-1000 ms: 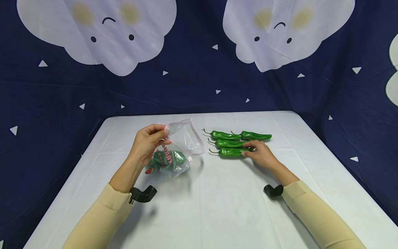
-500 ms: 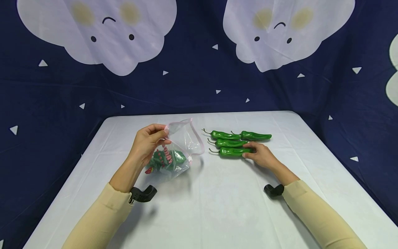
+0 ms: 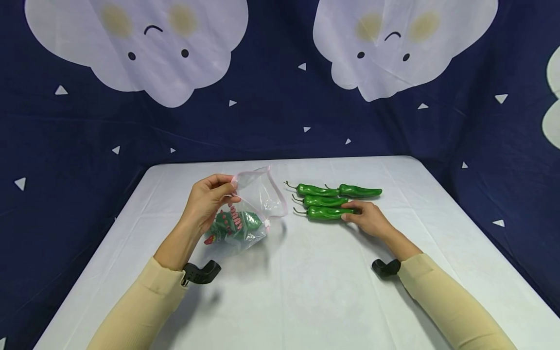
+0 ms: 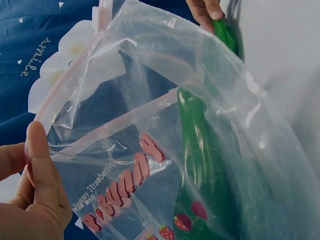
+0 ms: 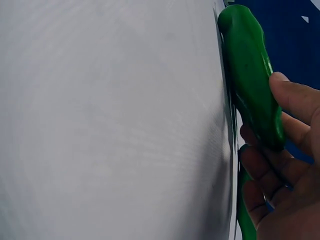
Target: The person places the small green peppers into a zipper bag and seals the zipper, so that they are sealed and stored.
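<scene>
"Green chili pepper (image 3: 325, 214): lay where?"

"Just right of center in the frame, nearest of four. Pinched near its tapering tip by the right hand (image 3: 369, 218). Lifted or flat on the white tablecloth (image 3: 323, 291)? Could not tell."

"And the left hand (image 3: 209, 199)?"

"Left of center, well apart from the right. Pinched one edge of the clear zip bag (image 3: 262, 192) near the mouth, with nothing gripping the far corner by the slider (image 3: 267, 223)."

"Looked risky?"

"Somewhat. Might well have twisted out of the pinch, owing to a hold only at the smooth, narrow end. Could also have knocked the next chili pepper (image 3: 321, 201) askew, given so little room between."

"And at the bag?"

"Seemed likeliest to sag shut on the unheld side, being thin and limp. Might then have snagged a curled stem (image 3: 302, 213) on the pink zip strip (image 4: 117, 122)."

"Contained anything?"

"Held something long and green (image 4: 197, 150), probably more chili pepper, right of center in the left wrist view, beside the pink lettering (image 4: 125, 185). Impossible to count through the creases. Gaped at the mouth, though."
</scene>
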The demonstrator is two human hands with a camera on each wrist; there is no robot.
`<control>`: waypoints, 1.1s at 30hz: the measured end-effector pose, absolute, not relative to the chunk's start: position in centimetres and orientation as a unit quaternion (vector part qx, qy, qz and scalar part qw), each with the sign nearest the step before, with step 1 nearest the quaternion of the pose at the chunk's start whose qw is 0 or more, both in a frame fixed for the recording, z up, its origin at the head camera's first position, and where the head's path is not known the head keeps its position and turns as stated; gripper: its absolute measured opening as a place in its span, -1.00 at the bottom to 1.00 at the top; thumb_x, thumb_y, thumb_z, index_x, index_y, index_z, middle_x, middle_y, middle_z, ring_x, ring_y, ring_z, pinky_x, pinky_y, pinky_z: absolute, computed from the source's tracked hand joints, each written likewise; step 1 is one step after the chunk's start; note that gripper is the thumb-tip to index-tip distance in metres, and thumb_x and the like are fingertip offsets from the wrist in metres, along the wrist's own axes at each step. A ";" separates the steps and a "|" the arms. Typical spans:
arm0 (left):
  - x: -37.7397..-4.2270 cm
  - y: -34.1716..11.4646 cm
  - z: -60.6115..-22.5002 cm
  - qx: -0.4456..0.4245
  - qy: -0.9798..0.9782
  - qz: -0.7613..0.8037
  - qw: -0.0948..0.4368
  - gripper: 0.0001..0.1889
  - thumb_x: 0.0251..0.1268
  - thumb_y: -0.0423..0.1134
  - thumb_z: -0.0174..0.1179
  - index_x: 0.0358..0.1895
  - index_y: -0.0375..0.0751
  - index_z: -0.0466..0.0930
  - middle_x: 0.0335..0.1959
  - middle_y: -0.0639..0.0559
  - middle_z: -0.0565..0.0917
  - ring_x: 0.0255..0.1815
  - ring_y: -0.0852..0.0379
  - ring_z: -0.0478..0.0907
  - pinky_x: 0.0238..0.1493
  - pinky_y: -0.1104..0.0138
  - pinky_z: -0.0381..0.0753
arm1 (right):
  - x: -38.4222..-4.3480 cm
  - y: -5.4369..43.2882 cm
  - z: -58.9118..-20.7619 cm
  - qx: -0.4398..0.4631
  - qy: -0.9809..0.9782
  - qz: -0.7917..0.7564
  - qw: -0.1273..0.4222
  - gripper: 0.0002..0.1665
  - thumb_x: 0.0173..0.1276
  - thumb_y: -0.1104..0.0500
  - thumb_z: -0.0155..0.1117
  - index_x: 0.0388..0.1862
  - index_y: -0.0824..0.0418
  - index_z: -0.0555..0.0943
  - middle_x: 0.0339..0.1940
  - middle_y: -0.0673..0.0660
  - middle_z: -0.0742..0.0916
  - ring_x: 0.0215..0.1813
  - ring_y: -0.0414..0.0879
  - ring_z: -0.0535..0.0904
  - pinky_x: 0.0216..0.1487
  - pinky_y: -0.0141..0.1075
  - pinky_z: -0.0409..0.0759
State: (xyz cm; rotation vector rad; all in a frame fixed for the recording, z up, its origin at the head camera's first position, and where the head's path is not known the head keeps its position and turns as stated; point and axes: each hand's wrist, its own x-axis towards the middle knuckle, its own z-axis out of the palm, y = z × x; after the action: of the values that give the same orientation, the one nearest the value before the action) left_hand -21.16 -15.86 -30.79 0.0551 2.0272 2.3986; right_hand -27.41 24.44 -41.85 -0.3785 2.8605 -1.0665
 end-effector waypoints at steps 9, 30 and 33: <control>-21.2 -15.8 -30.8 0.014 0.644 0.765 0.003 -0.80 0.28 -0.42 0.14 -0.07 -0.40 0.47 -0.41 0.13 0.55 -0.49 0.23 0.59 -0.31 0.47 0.75 | -27.0 24.5 -41.7 -0.129 0.924 -0.359 -0.015 -0.50 0.22 -0.10 0.33 0.06 0.14 0.62 -0.08 0.17 0.68 -0.28 -0.09 0.45 -0.40 -0.37 0.44; -21.1 -15.9 -30.8 0.017 0.642 0.766 0.005 -0.84 0.27 -0.42 0.16 -0.12 -0.35 0.49 -0.42 0.11 0.55 -0.49 0.23 0.58 -0.31 0.47 0.75 | -25.5 24.6 -38.9 -0.118 0.920 -0.374 -0.028 -0.48 0.26 -0.19 0.25 0.10 0.06 0.59 0.15 0.18 0.64 0.14 0.17 0.50 0.10 0.03 0.56; -21.1 -15.9 -30.8 0.016 0.643 0.766 0.005 -0.84 0.27 -0.42 0.16 -0.11 -0.35 0.49 -0.42 0.12 0.55 -0.48 0.23 0.58 -0.31 0.47 0.75 | -25.3 24.6 -38.5 -0.114 0.918 -0.378 -0.027 -0.46 0.27 -0.19 0.24 0.11 0.07 0.58 0.17 0.19 0.63 0.15 0.18 0.48 0.06 0.02 0.58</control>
State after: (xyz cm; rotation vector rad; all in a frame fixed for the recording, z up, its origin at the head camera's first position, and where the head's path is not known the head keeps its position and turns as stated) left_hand -21.15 -15.90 -30.81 0.0486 2.0136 2.3970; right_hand -25.30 24.58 -38.46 -0.3655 2.9369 -1.2076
